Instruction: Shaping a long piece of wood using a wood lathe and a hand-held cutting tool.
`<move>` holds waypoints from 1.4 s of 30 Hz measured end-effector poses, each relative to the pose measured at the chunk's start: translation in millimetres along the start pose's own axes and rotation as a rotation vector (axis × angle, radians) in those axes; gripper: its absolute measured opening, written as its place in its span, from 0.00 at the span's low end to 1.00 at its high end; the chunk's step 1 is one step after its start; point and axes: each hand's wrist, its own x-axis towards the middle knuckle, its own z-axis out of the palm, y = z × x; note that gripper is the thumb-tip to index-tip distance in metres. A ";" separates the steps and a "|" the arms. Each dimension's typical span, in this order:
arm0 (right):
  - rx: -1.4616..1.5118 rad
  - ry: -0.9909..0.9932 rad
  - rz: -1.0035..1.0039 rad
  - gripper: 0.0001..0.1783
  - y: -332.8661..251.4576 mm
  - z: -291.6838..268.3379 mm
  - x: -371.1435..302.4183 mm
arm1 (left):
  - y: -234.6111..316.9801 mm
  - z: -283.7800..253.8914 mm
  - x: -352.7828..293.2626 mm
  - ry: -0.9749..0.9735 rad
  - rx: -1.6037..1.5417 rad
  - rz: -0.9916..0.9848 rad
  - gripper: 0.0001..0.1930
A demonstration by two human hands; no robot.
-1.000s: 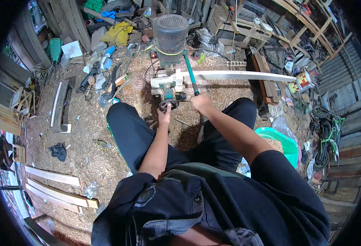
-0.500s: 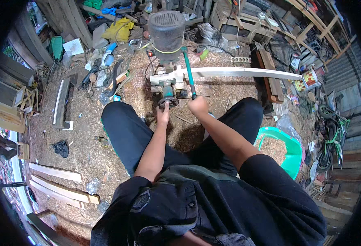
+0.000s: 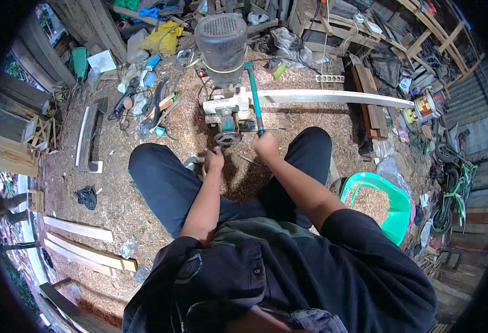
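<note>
A mortising machine with a dark upright motor [image 3: 221, 41] stands in front of my knees. My right hand [image 3: 266, 145] is closed around the black grip at the near end of its long green lever [image 3: 254, 91]. My left hand [image 3: 214, 160] is at the lower left edge of the round handwheel [image 3: 228, 138], its fingers curled against the rim; part of the grip is hidden. A long pale wooden beam [image 3: 316, 96] lies across the machine and runs out to the right. The tool's bit is hidden behind the machine's parts.
The beam's right end meets a paint bucket [image 3: 423, 106]. Dark timber [image 3: 368, 100] stands under it. A green plastic basin [image 3: 400, 213] holds shavings at my right. Several planks [image 3: 91, 252] lie at the left. Wood chips cover the floor; a small green motorbike [image 3: 453, 191] stands far right.
My left hand has slid from the front of the handwheel down to its lower left edge. My right hand stays on the lever, which looks much the same. My right knee has moved inward.
</note>
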 end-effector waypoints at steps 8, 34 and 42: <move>0.801 -0.377 -0.089 0.40 -91.0 -121.9 -31.2 | -11.6 -28.3 -0.1 -0.132 -0.006 0.220 0.31; 0.931 -0.330 -0.634 0.54 -222.1 -148.6 162.4 | 0.3 -40.5 1.1 -0.238 0.094 0.262 0.26; 0.645 -0.293 -0.168 0.43 -5.9 -24.5 110.3 | 3.9 -12.3 16.7 -0.223 0.209 0.234 0.33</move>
